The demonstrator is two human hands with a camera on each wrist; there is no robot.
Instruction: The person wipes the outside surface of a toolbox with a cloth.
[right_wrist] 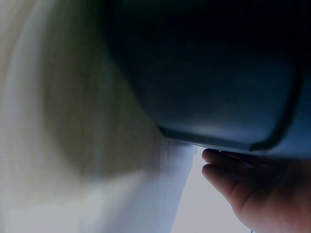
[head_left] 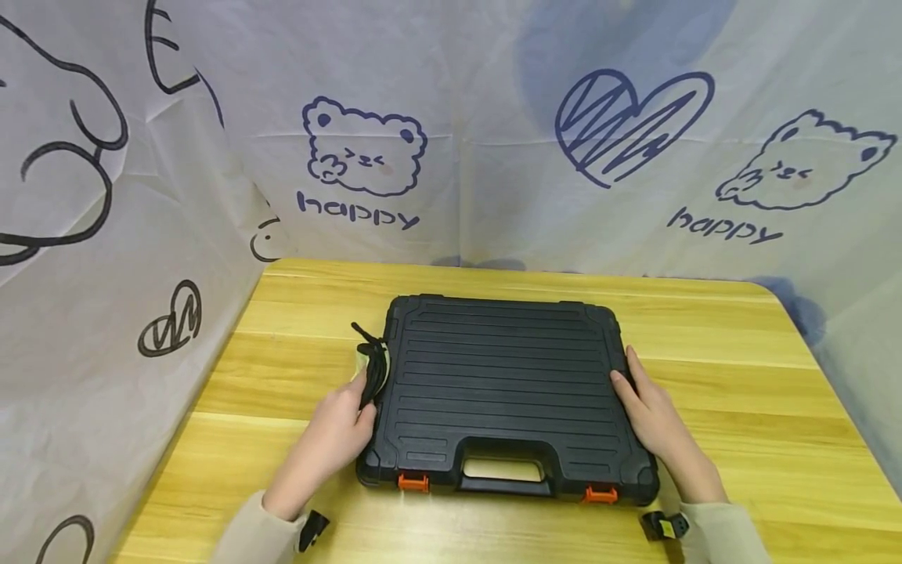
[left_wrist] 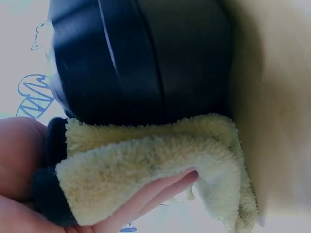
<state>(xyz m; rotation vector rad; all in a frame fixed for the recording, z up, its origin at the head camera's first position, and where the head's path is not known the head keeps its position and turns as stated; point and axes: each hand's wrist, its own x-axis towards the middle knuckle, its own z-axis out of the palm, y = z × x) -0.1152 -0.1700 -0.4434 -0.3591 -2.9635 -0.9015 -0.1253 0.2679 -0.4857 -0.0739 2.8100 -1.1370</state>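
Observation:
A closed black plastic carrying case (head_left: 503, 384) with a ribbed lid lies flat, its handle and two orange latches (head_left: 413, 482) toward me. My left hand (head_left: 327, 439) holds a folded pale-yellow plush cloth (left_wrist: 146, 170) with a black edge at the case's left side. The cloth's dark edging (head_left: 376, 368) shows above the fingers. In the left wrist view the cloth lies against the case's side wall (left_wrist: 146, 63). At the right side, my right hand (head_left: 658, 419) rests its thumb and extended fingers along the case edge.
The case sits on a yellow wood-grain table (head_left: 733, 407). A pale sheet (head_left: 486, 196) with drawings hangs behind and along the sides of the table. Each wrist carries a small black camera (head_left: 665, 526).

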